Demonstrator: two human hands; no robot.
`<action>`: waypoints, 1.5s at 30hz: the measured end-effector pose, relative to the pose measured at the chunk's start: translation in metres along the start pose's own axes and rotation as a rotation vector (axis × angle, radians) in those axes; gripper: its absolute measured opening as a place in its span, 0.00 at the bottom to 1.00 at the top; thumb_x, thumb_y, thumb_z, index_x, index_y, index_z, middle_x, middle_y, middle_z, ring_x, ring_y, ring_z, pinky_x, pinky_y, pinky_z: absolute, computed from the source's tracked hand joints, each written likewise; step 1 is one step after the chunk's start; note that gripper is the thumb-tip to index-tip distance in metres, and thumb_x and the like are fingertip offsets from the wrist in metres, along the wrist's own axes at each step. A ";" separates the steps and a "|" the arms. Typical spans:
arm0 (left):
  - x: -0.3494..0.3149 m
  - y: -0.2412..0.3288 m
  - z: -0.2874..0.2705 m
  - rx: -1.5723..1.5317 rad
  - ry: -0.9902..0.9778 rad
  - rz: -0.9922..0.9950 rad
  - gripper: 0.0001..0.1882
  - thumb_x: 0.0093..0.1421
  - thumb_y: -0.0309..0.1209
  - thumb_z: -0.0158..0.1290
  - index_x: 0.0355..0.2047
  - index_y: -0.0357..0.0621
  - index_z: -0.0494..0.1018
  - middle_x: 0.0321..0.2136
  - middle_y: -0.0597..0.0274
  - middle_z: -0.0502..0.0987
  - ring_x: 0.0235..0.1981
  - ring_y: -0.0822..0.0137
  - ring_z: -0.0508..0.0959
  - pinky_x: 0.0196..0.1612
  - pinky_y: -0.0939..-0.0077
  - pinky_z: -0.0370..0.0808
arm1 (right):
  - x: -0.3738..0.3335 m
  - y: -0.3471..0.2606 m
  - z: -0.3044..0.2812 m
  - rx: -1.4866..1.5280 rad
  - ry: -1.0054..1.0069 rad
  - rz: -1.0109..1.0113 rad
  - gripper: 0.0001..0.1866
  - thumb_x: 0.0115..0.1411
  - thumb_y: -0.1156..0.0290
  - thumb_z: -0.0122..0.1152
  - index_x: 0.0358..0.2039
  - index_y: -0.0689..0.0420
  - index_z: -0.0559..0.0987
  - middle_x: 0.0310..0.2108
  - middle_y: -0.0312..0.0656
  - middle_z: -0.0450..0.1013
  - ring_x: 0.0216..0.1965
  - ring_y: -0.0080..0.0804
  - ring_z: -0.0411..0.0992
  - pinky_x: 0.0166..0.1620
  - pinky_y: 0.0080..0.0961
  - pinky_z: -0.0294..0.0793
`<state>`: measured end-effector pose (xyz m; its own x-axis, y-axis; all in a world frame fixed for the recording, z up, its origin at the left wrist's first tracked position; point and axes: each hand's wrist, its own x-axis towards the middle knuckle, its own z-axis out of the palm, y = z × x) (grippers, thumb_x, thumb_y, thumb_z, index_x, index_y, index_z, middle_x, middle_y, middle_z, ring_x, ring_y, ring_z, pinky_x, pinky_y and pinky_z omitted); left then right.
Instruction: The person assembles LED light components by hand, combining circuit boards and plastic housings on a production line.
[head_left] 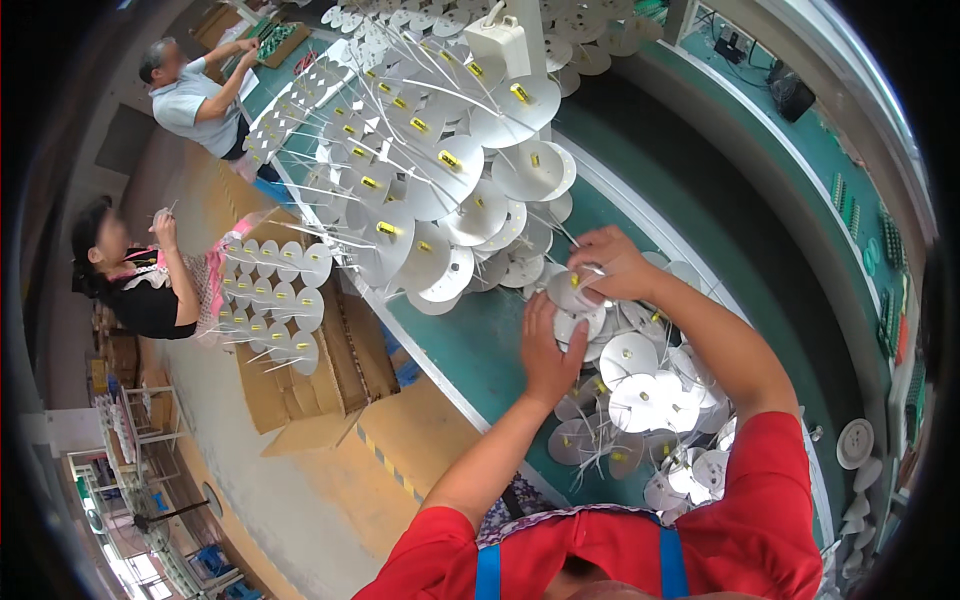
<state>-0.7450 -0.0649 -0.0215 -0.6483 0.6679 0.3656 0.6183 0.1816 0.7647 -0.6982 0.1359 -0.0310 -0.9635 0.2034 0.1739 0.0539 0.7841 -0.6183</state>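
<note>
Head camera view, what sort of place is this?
Probably a factory assembly workshop: a long green workbench piled with white discs, an open cardboard box, and two co-workers handling parts.

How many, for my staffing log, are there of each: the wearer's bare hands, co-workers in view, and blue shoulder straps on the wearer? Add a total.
Bare hands at the white discs: 2 (left hand, right hand)
Co-workers: 2 (one in a light-blue shirt, one in a black top)
Blue shoulder straps: 2
Total: 6
</note>
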 end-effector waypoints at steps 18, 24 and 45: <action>-0.115 0.011 -0.093 -0.105 -0.621 0.208 0.57 0.35 0.63 0.60 0.60 0.46 0.53 0.62 0.42 0.46 0.62 0.34 0.45 0.60 0.41 0.46 | -0.156 0.002 -0.117 -0.253 0.121 0.375 0.16 0.52 0.59 0.58 0.42 0.45 0.79 0.51 0.43 0.68 0.53 0.48 0.60 0.55 0.40 0.61; -0.154 0.049 -0.075 0.136 -0.713 0.381 0.57 0.29 0.55 0.68 0.58 0.48 0.55 0.60 0.40 0.47 0.59 0.27 0.43 0.55 0.31 0.47 | -0.207 -0.016 -0.106 -0.205 -0.082 0.578 0.17 0.52 0.54 0.58 0.42 0.42 0.79 0.55 0.42 0.63 0.56 0.47 0.58 0.57 0.38 0.60; -0.244 0.131 -0.023 0.026 -0.889 1.240 0.35 0.45 0.51 0.58 0.55 0.69 0.63 0.58 0.71 0.60 0.62 0.57 0.52 0.59 0.42 0.44 | -0.401 -0.055 -0.147 -0.116 -0.082 1.152 0.22 0.53 0.45 0.52 0.47 0.38 0.76 0.51 0.36 0.69 0.54 0.45 0.63 0.53 0.48 0.63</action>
<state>-0.5161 -0.2206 0.0014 0.7317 0.6051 0.3138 0.5668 -0.7959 0.2129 -0.2761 0.0968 0.0457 -0.3419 0.7962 -0.4991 0.9297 0.2091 -0.3032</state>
